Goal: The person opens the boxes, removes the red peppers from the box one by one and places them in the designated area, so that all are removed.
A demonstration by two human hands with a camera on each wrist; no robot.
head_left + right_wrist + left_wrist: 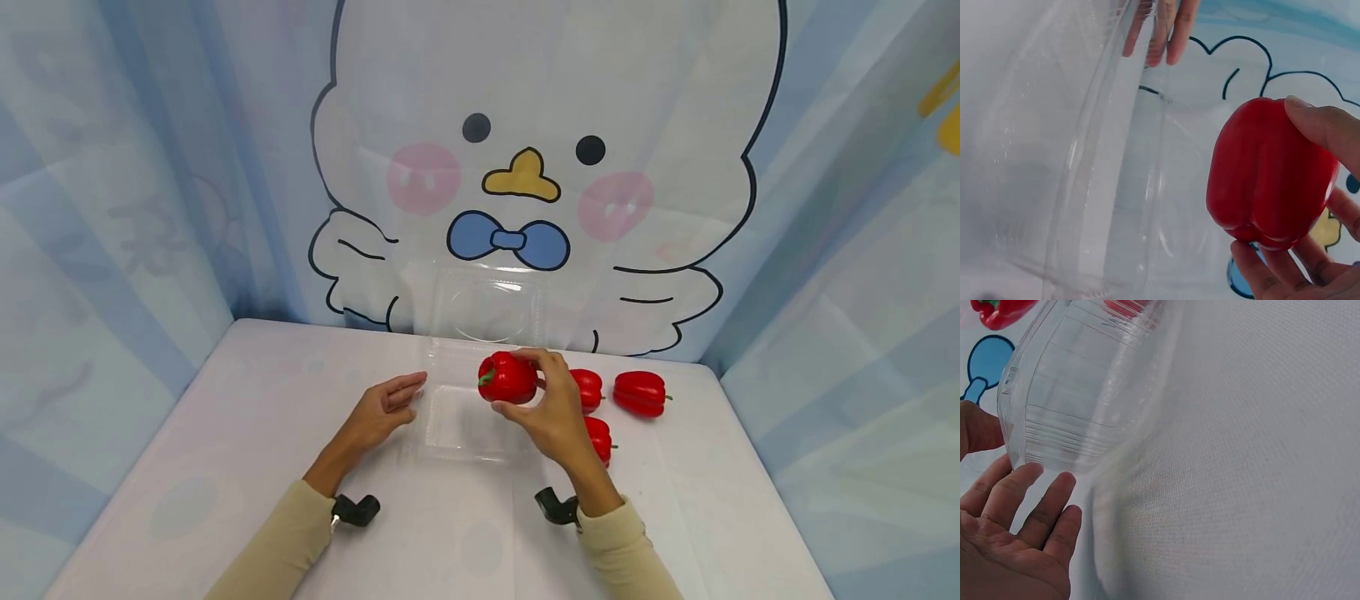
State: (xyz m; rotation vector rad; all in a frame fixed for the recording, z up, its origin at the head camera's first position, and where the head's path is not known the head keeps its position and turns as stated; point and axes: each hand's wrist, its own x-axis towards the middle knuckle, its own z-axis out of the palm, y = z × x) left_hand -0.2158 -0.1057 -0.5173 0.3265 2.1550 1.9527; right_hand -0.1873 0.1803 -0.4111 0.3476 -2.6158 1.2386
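A red bell pepper with a green stem is held up over a clear plastic box by my right hand. In the right wrist view, the thumb and fingers grip the pepper from opposite sides. The box's clear lid stands raised at the back. My left hand is at the box's left side. Its fingers look nearly straight, with the tips at the outer wall in the left wrist view; whether they press on it I cannot tell.
Right of the box lie more red bell peppers: one farthest right, one partly behind my right hand, and one nearer, partly covered by the wrist. A white cloth covers the table. Behind it hangs a printed curtain.
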